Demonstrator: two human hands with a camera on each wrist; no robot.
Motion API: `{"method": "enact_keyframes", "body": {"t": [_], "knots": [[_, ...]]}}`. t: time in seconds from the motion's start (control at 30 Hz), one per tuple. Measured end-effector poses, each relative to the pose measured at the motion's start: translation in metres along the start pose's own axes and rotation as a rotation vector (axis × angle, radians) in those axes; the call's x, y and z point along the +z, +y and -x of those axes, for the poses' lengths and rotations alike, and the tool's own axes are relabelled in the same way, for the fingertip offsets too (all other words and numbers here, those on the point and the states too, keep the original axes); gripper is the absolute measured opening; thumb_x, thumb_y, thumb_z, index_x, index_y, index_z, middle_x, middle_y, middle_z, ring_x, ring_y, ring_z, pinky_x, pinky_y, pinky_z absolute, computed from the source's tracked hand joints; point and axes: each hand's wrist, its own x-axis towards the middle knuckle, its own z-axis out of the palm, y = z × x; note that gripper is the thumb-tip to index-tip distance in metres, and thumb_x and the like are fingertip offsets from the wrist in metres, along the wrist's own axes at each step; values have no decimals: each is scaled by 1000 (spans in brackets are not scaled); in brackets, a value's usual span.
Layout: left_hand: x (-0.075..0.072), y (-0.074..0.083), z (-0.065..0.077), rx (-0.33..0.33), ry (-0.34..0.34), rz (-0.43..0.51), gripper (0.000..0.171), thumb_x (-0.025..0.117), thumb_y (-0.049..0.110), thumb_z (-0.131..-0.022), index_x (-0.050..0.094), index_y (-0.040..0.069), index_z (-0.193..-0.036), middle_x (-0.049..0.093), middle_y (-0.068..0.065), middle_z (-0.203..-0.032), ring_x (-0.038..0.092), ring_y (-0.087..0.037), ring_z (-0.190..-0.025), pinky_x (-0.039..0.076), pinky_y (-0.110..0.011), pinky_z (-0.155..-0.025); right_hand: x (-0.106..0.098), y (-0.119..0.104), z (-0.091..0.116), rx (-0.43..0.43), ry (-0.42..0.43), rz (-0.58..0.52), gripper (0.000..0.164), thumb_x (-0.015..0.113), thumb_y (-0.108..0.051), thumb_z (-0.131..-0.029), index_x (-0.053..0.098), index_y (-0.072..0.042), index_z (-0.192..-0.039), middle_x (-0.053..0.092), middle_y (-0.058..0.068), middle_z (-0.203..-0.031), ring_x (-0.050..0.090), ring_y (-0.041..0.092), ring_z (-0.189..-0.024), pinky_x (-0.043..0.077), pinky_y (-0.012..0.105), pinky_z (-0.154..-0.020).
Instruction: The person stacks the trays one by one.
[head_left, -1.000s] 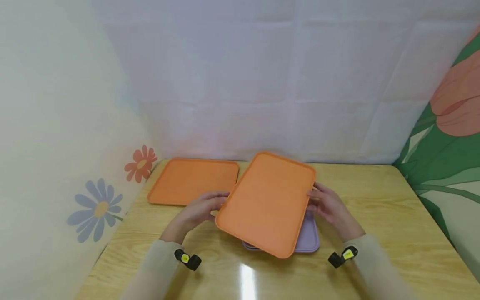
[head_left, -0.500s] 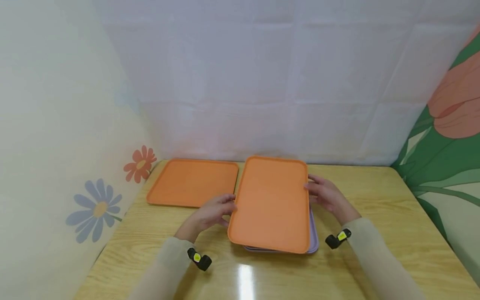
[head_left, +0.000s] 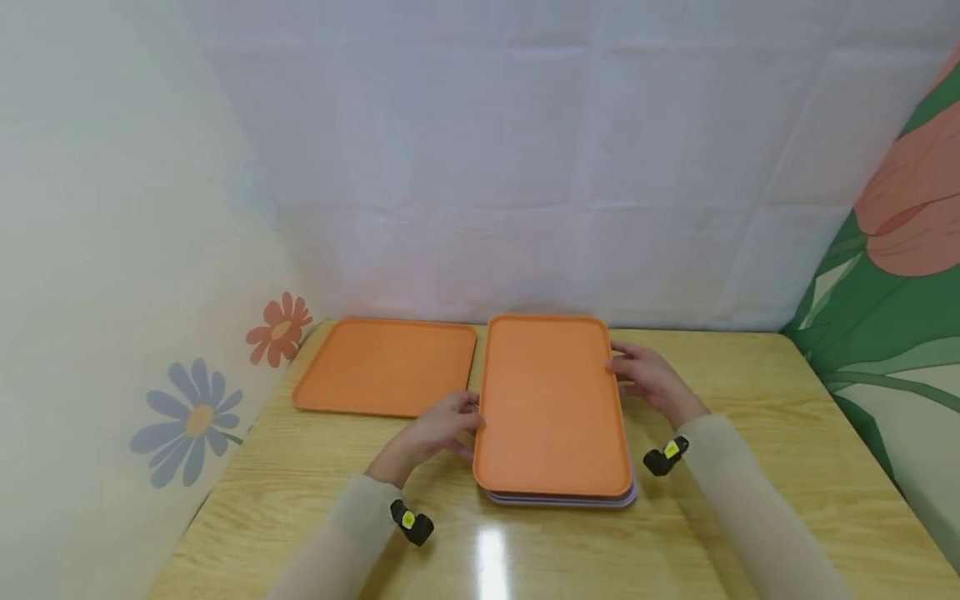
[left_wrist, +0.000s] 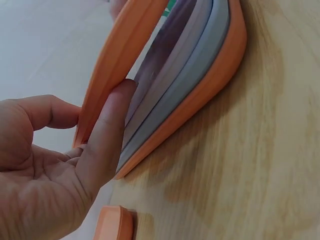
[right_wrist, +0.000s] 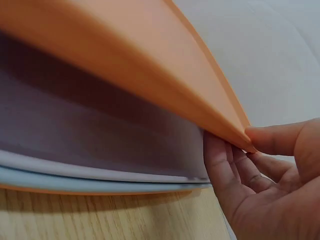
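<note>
Both hands hold an orange rectangular tray [head_left: 551, 404] just above a stack of trays. My left hand [head_left: 438, 429] pinches its left rim, with the thumb on top and fingers below in the left wrist view. On the opposite side, my right hand [head_left: 652, 379] grips the far part of the right rim. The stack under it shows a purple tray [right_wrist: 100, 120] on top, a light blue tray [right_wrist: 90, 179] below, and an orange tray [left_wrist: 237, 40] at the bottom. A gap separates the held tray from the purple one. The head view hides most of the stack.
Another orange tray [head_left: 390, 367] lies crosswise on the wooden table [head_left: 750, 467] at the back left. A white cloth [head_left: 525, 167] hangs behind the table. Flower-patterned walls stand at the left and right.
The held orange tray has turned from a slant to nearly line up with the stack, covering more of the purple tray. The left hand moved right, the right hand slightly left and away.
</note>
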Motion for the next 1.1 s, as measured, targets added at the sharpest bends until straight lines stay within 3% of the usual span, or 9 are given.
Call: {"method": "enact_keyframes", "body": {"t": [0.13, 0.43, 0.67, 0.8, 0.9, 1.0, 1.1], "knots": [[3, 0, -2, 0, -12, -13, 53, 55, 3, -97, 35, -13, -142, 51, -23, -119, 56, -28, -104, 62, -39, -64, 0, -1, -3, 20, 14, 55, 63, 53, -8, -103, 25, -1, -159, 49, 27, -143, 63, 12, -96, 58, 31, -78], [11, 4, -3, -12, 19, -103, 48, 58, -1, -92, 42, -13, -136, 49, -15, -106, 57, -23, -93, 63, -38, -64, 2, -3, -4, 53, 49, 145, 62, 54, -5, -101, 29, 2, -157, 54, 24, -135, 62, 22, -105, 59, 37, -83], [18, 10, -2, -29, 55, -210, 62, 58, -2, -91, 34, -13, -147, 51, -16, -103, 61, -24, -83, 63, -38, -62, 2, 0, -8, 62, 73, 213, 62, 55, -4, -100, 30, 2, -156, 54, 25, -134, 63, 26, -107, 58, 44, -90], [20, 12, -3, -38, 90, -303, 67, 60, -3, -90, 32, -12, -150, 56, -16, -102, 65, -24, -76, 62, -36, -59, 1, 2, -8, 52, 95, 247, 60, 57, 0, -98, 34, 6, -153, 60, 22, -121, 65, 19, -93, 59, 43, -88], [21, 13, -5, -27, 97, -424, 64, 62, -2, -91, 36, -12, -149, 60, -15, -99, 67, -23, -71, 61, -35, -57, 1, 3, -7, 53, 109, 261, 58, 57, 4, -96, 37, 7, -151, 64, 16, -109, 65, 14, -85, 61, 40, -83], [20, 14, -6, -17, 86, -548, 63, 64, 1, -92, 38, -12, -148, 62, -13, -97, 67, -23, -64, 60, -33, -57, 0, 3, -7, 51, 114, 266, 55, 54, 4, -97, 39, 8, -150, 64, 15, -108, 65, 15, -86, 61, 38, -82], [20, 13, -7, -14, 67, -609, 64, 65, 3, -93, 37, -13, -149, 64, -14, -99, 66, -22, -60, 59, -33, -56, 0, 5, -7, 56, 131, 267, 53, 52, 2, -97, 41, 7, -149, 62, 18, -114, 64, 18, -90, 61, 38, -83]]}}
